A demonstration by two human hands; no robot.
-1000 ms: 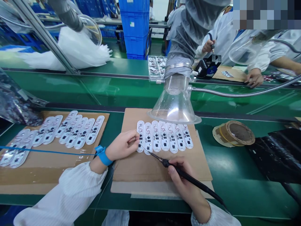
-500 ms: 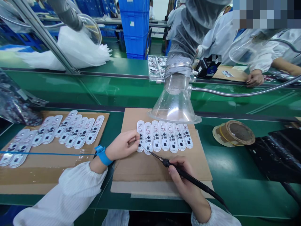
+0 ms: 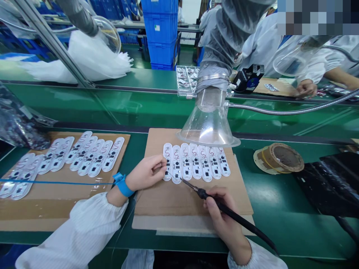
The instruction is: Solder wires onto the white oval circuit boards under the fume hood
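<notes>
A row of several white oblong circuit boards lies on a cardboard sheet. My left hand is closed in a pinch at the leftmost board, holding a thin solder wire whose end reaches the second board. My right hand grips a black soldering iron; its metal tip touches the lower end of the second board from the left. A blue strap circles my left wrist.
A clear fume-extraction funnel hangs over the boards. More boards lie on a second cardboard at left. A tape-wrapped round pad sits at right beside a black bag. Co-workers' hands work beyond the green conveyor.
The soldering iron tip has shifted slightly right and up along the second board. A co-worker's hand at the far right moved. My left hand stays put.
</notes>
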